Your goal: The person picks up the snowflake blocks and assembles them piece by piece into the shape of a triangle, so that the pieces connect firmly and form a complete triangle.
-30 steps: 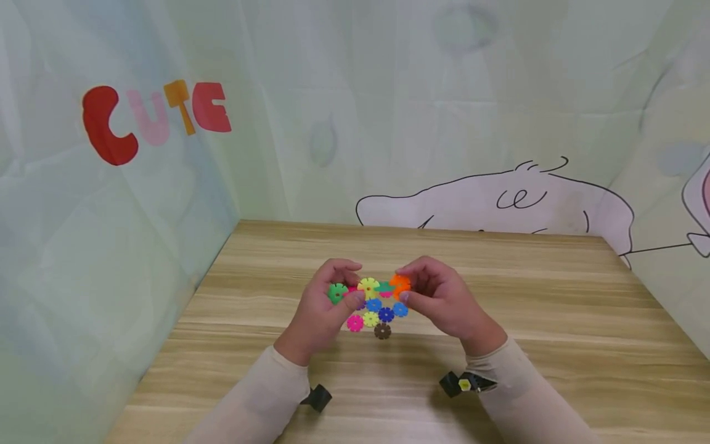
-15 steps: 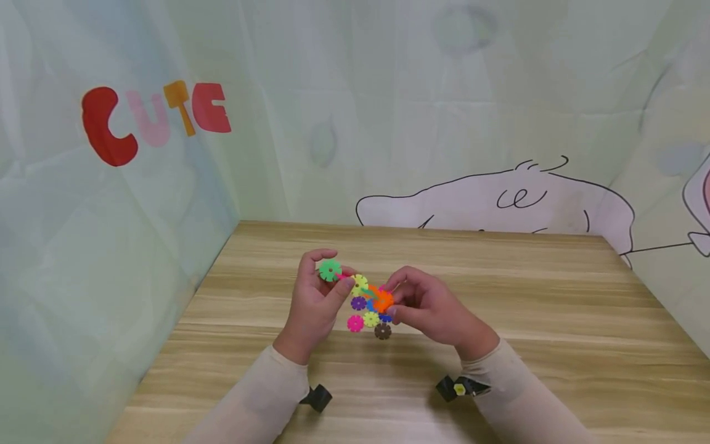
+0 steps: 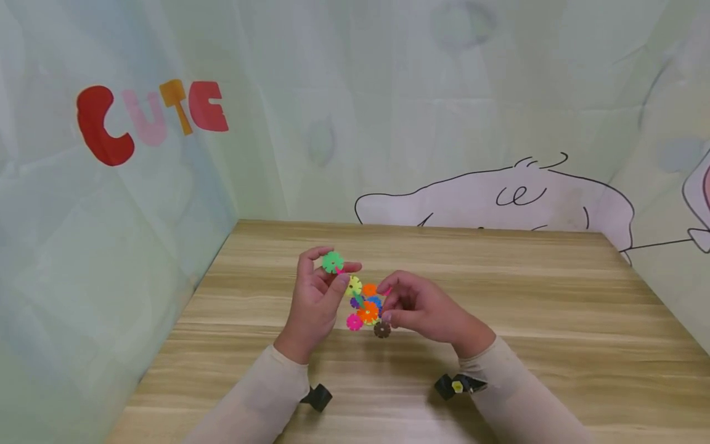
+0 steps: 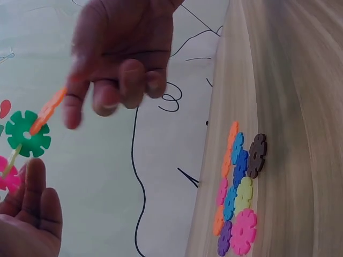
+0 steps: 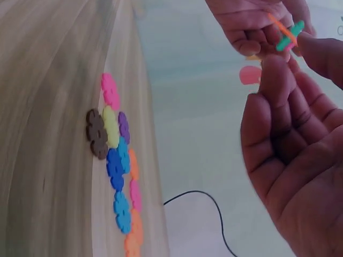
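Both hands are over the table's middle in the head view. My left hand [image 3: 316,296] pinches a joined chain of notched plastic snowflake discs. From its upper end it runs through a light green disc [image 3: 333,263], a pink disc [image 4: 9,174], a yellow disc [image 3: 354,286] and a darker green disc [image 4: 28,134] to an orange disc [image 3: 368,313] at the lower end. My right hand [image 3: 429,308] has its thumb and forefinger apart, tips right at the orange disc's edge, other fingers loosely curled. The chain partly hides the discs below in the head view.
Several loose snowflake discs lie on the wooden table [image 3: 499,290] below the hands, among them a brown disc [image 3: 382,330], a pink disc [image 3: 354,322] and a purple disc [image 4: 225,238]. A printed cloth backdrop [image 3: 310,92] stands behind the table and on its left.
The chain has swung from nearly level to slanting, its light green end up and its orange end down. My right hand has shifted left and slightly toward me, and its grip on the orange disc has loosened.
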Demonstrator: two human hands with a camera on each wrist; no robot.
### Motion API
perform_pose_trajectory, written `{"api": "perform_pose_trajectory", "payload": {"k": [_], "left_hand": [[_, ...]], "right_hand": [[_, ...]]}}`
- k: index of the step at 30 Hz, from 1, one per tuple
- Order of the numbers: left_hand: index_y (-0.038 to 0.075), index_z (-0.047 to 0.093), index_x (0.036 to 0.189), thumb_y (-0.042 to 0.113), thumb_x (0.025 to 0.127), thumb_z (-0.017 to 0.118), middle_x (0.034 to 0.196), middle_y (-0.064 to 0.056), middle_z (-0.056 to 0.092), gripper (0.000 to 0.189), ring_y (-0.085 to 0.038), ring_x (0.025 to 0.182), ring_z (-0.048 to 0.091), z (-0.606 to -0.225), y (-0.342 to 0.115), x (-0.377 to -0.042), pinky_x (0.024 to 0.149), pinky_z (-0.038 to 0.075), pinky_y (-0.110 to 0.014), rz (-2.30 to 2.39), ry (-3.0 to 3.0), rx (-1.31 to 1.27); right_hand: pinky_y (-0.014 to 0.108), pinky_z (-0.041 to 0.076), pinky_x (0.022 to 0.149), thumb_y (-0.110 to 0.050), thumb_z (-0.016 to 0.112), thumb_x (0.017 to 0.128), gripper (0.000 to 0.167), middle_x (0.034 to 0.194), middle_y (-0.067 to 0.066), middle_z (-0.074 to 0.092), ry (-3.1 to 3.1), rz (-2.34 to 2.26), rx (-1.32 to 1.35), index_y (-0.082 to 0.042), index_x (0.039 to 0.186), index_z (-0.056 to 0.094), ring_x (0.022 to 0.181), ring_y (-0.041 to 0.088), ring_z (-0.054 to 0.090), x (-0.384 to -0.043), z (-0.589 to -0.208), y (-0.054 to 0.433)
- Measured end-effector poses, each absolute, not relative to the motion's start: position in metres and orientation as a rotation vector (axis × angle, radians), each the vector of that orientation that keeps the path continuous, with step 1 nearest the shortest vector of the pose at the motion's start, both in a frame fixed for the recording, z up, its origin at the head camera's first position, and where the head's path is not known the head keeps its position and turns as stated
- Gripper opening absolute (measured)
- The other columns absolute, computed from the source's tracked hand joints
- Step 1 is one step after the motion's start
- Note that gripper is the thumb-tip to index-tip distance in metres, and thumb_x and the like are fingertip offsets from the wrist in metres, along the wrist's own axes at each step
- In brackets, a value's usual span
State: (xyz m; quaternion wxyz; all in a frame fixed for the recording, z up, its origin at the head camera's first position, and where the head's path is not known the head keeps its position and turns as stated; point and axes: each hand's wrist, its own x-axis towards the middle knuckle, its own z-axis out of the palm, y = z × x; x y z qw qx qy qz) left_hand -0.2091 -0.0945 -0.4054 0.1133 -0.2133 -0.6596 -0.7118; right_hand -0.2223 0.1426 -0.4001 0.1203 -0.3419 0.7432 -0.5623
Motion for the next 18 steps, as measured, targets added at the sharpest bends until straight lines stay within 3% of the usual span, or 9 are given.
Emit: {"api": "perform_pose_trajectory", "payload": {"k": [7,11,18], "left_hand": [[0.009,0.038,0.150,-0.002,0.106,0.053,0.122,-0.020,0.070,0.047,-0.025,0.120,0.070,-0.406,-0.093,-0.209,0.105,0.055,-0.029,-2.104,-1.946,-0.653],[0.008,0.037,0.153,-0.002,0.107,0.050,0.121,-0.013,0.070,0.048,-0.028,0.122,0.068,-0.406,-0.093,-0.209,0.108,0.054,-0.031,-2.087,-1.957,-0.684],[0.006,0.038,0.154,0.002,0.109,0.050,0.113,-0.011,0.069,0.048,-0.023,0.114,0.069,-0.408,-0.093,-0.210,0.106,0.053,-0.026,-2.063,-1.928,-0.718]], "right_hand": [[0.025,0.049,0.059,-0.016,0.079,0.095,0.022,0.079,0.001,0.062,2.458,-1.274,-0.769,-0.010,0.115,0.073,0.070,0.017,0.055,-0.232,-0.414,0.144],[0.029,0.050,0.061,-0.021,0.079,0.095,0.024,0.078,-0.001,0.064,2.489,-1.075,-0.699,-0.014,0.117,0.076,0.071,0.016,0.057,-0.234,-0.422,0.143],[0.033,0.051,0.069,-0.025,0.079,0.094,0.034,0.089,-0.005,0.067,2.473,-0.810,-0.777,-0.020,0.127,0.075,0.077,0.016,0.059,-0.233,-0.427,0.142]]}}
